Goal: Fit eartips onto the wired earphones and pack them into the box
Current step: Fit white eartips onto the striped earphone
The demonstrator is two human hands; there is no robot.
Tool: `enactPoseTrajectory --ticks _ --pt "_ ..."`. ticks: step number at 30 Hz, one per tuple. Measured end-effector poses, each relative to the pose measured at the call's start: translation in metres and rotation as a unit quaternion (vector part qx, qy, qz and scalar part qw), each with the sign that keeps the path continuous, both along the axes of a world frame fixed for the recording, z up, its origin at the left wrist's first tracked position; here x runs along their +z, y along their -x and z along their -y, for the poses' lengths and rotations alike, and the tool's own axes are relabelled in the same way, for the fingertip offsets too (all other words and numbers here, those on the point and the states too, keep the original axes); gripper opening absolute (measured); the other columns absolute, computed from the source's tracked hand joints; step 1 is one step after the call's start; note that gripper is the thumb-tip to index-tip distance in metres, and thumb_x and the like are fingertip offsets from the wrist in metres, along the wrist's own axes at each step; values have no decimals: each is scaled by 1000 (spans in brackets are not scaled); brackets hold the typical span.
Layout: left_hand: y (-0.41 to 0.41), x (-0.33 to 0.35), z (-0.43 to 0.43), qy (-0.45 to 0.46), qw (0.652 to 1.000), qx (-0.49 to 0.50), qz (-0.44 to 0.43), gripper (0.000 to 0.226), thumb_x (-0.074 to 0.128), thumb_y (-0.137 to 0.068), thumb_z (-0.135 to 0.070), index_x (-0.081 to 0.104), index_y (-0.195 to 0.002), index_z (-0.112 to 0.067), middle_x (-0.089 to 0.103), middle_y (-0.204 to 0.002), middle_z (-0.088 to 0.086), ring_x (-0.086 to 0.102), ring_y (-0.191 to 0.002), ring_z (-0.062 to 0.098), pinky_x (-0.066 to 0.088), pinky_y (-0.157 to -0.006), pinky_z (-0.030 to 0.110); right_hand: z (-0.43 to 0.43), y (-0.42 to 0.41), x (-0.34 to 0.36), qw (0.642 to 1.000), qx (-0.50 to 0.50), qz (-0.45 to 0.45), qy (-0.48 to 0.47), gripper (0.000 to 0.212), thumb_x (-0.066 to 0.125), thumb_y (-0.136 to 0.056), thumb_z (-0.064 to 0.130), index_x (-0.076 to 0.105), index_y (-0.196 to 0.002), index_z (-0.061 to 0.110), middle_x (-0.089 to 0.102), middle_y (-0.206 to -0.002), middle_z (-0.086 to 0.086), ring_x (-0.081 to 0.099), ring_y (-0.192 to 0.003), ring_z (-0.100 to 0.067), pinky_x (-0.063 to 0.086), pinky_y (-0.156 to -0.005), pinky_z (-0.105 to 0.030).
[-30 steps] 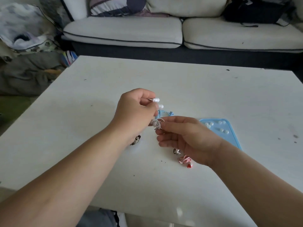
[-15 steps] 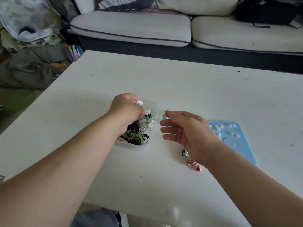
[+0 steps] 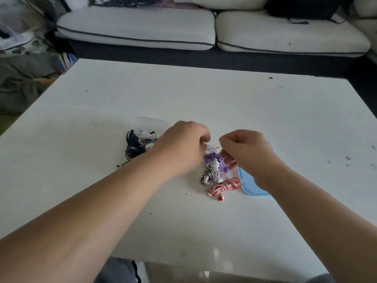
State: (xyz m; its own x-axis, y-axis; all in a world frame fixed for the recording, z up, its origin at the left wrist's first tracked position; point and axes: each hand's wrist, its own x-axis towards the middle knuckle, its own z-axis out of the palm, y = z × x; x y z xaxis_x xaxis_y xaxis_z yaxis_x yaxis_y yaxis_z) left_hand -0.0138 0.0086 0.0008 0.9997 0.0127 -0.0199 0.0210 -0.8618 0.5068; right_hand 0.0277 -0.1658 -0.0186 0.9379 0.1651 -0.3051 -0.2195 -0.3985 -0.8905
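**A:** Earphones first. Where is the white pair point(image 3: 214, 147)?

**B:** Between both hands, just over the worktop point(image 3: 204, 94), above a purple pair point(image 3: 211, 158). The right hand point(image 3: 248, 152) has curled fingers pinching the white cord. The left hand point(image 3: 183, 148) curls close beside it, but blur hides any grip.

**A:** And around them?

**B:** A zebra-striped pair point(image 3: 208, 174) and a red-and-white coil point(image 3: 224, 186) lie nearer, beside a blue lid point(image 3: 251, 187) under the right wrist. The clear box point(image 3: 153, 122), behind the left hand, holds dark blue cords point(image 3: 132, 144). A sofa point(image 3: 138, 27) stands behind.

Matt white table point(image 3: 204, 94), cloth sofa point(image 3: 142, 27)
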Motion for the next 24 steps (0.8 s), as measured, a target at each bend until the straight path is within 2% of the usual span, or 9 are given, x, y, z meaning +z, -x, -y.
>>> enactPoseTrajectory --ticks 4,6,9,12,15,17,20,22,24 --pt "-4 -29 33 -82 990 -50 -99 13 62 -92 -32 61 -99 -21 68 -97 2 66 -91 27 55 -77 35 25 1 -7 995 41 -3 87 17 60 -89 15 72 -80 6 76 -74 -9 65 -57 -16 60 -66 -36" --pt "-8 -41 39 -96 986 -30 -132 23 62 -93 -40 52 -98 -20 65 -98 4 63 -91 28 49 -72 33 36 1 -9 993 62 -11 104 21 60 -90 17 71 -82 2 76 -75 -7 66 -60 -16 59 -65 -34" --pt "-16 -49 41 -85 984 -2 -159 37 68 -87 -47 50 -103 -19 64 -99 0 62 -93 25 51 -76 35 46 0 -8 991 85 -21 106 22 60 -90 20 72 -84 2 77 -76 -4 67 -64 -16 59 -65 -32" --pt "-16 -48 42 -61 982 7 -181 48 75 -81 -48 51 -109 -18 63 -102 -2 60 -97 22 48 -76 33 49 1 -5 990 100 -30 93 22 61 -90 23 72 -84 4 77 -77 -3 67 -66 -15 59 -66 -32" --pt "-13 -44 42 -21 978 13 -206 55 85 -71 -46 53 -108 -20 65 -99 -3 62 -93 20 49 -76 35 50 2 -3 990 111 -33 86 22 61 -91 23 72 -81 7 77 -75 -1 69 -69 -19 60 -70 -35" --pt "-12 -41 39 16 975 29 -219 54 89 -66 -41 59 -105 -19 69 -95 -1 65 -86 21 52 -74 35 49 2 -2 989 113 -35 87 19 62 -91 23 73 -80 11 77 -75 1 73 -75 -25 60 -70 -33" --pt "-13 -34 33 74 973 62 -208 46 93 -63 -44 69 -93 -19 70 -84 -1 60 -72 18 49 -67 31 48 2 -2 988 116 -37 92 16 63 -90 22 74 -81 16 77 -76 1 75 -82 -23 61 -71 -32" --pt "-11 -27 31 100 971 80 -200 50 94 -62 -51 68 -94 -24 68 -85 -6 61 -73 14 52 -69 31 47 2 -3 988 117 -38 92 14 65 -89 24 75 -81 18 77 -78 0 76 -82 -22 62 -75 -36" --pt "-10 -19 29 120 971 87 -186 46 92 -66 -46 65 -96 -24 68 -85 -5 62 -73 13 51 -69 32 45 3 -4 989 113 -39 87 12 65 -89 24 75 -83 19 78 -81 -3 76 -83 -23 62 -78 -38"
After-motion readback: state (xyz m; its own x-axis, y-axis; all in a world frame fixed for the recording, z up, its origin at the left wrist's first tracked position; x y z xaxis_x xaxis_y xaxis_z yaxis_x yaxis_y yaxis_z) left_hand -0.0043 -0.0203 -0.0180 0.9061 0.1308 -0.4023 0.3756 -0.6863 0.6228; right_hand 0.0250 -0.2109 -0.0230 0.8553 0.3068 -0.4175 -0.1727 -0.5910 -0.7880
